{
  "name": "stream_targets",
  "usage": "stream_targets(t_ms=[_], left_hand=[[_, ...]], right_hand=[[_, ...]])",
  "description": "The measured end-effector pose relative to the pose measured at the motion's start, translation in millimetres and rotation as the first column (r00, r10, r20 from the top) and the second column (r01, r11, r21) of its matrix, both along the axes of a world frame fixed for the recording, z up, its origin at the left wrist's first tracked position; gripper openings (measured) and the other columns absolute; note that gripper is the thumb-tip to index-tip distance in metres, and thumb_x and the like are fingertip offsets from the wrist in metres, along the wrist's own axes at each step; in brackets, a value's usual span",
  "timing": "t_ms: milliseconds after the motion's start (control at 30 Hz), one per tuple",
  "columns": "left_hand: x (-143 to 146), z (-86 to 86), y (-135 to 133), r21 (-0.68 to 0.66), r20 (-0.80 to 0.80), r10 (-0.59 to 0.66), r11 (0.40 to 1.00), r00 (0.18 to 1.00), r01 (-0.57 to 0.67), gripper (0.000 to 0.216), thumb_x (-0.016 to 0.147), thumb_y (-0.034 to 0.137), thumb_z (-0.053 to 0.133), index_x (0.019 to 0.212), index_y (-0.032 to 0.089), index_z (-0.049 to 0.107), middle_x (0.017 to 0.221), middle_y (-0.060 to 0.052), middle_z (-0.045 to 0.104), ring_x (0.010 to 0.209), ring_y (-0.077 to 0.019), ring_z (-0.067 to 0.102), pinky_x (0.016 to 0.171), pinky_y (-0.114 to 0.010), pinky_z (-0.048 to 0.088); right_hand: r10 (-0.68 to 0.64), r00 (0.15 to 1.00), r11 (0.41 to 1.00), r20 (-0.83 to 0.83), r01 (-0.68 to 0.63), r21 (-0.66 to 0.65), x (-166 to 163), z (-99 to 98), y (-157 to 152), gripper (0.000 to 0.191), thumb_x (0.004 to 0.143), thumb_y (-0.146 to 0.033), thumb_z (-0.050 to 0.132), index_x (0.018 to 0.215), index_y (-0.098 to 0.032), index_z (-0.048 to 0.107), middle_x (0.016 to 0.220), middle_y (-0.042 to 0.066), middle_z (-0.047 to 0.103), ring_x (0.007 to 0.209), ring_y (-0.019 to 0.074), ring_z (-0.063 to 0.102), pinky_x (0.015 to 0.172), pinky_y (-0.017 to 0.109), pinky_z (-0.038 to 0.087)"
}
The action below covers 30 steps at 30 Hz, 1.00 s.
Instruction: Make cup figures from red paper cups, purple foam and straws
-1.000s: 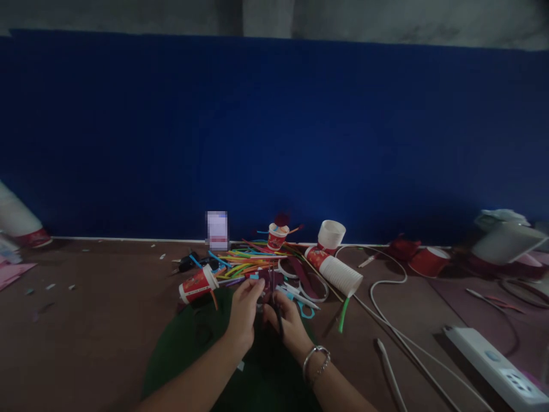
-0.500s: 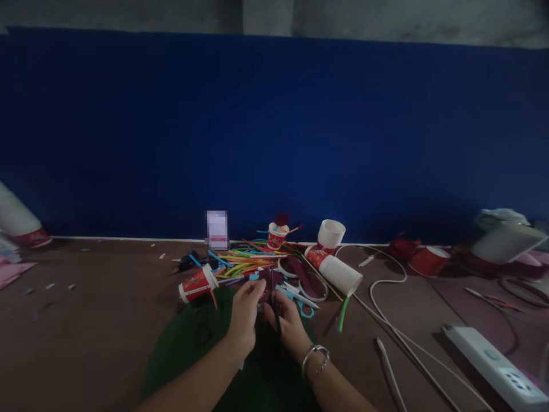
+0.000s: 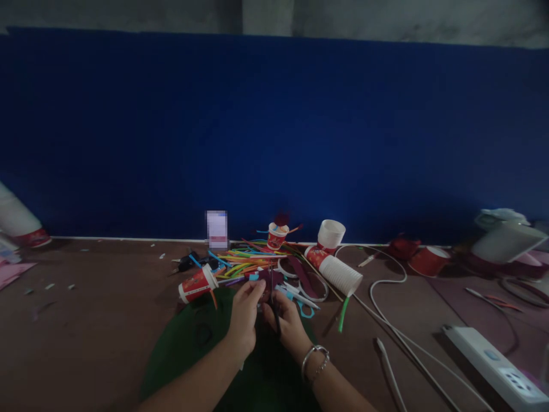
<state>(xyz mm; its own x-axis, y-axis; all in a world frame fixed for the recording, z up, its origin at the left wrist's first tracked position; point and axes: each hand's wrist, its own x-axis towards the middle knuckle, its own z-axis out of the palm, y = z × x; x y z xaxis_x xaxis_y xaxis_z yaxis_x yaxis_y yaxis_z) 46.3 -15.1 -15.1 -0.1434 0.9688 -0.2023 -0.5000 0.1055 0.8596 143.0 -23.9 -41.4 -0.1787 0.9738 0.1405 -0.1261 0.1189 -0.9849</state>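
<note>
You're working over the brown counter (image 3: 94, 349), and at ten o'clock from your hands a red paper cup (image 3: 197, 286) is lying on its side. Moving right, your left hand (image 3: 244, 312) is pinching, thumb tip against fingers, what looks like the near edge of a dark maroon piece (image 3: 268, 278). That piece is sitting at twelve o'clock, just beyond your fingertips, with the bright craft stems (image 3: 246, 260) spreading out behind it. It's looking thin, light and floppy, most likely soft paper or cloth; the dim light is hiding which. Expect little weight and plenty of bend, so you're wanting a flat pinch close to the blades, keeping the edge taut without creasing it. Now the black scissors (image 3: 274, 303): they're pointing to twelve, right by the piece, and they're probably the stiff, heavier partner here, best held by the handles. Your right hand (image 3: 289, 320) is doing just that, its fingers wrapping the handle end; whether the blades are parted, you can't tell from here. Farther right, at two o'clock, a stack of paper cups (image 3: 341, 276) is lying on its side, well apart from your hands, and likely rolling easily if an elbow is nudging it.
</note>
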Motion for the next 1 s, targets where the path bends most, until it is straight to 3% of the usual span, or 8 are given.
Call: stream_targets(t_ms=[300, 1000], left_hand=[[-0.4, -0.5, 0.0, 0.011, 0.002, -0.014, 1.000, 1.000, 0.014, 0.026, 0.059, 0.038, 0.076, 0.065, 0.016, 0.064, 0.059, 0.003, 0.057, 0.059, -0.0099, 0.052, 0.058, -0.020, 0.039], [-4.3, -3.8, 7.5, 0.068, -0.042, 0.000, 0.998, 0.999, 0.003, 0.023, 0.060, 0.035, 0.076, 0.062, 0.016, 0.063, 0.057, 0.004, 0.054, 0.056, -0.0091, 0.049, 0.057, -0.019, 0.038]], right_hand=[[-0.016, 1.000, 1.000, 0.010, 0.016, -0.007, -0.7, 7.3, -2.3, 0.027, 0.072, -0.039, 0.067, 0.071, -0.019, 0.049, 0.059, -0.006, 0.043, 0.050, 0.0087, 0.036, 0.044, 0.019, 0.032], [-0.011, 1.000, 1.000, 0.025, 0.011, 0.002, 1.8, -1.3, 0.2, 0.026, 0.074, -0.039, 0.066, 0.070, -0.019, 0.049, 0.053, -0.008, 0.040, 0.041, 0.0060, 0.036, 0.036, 0.018, 0.030]])
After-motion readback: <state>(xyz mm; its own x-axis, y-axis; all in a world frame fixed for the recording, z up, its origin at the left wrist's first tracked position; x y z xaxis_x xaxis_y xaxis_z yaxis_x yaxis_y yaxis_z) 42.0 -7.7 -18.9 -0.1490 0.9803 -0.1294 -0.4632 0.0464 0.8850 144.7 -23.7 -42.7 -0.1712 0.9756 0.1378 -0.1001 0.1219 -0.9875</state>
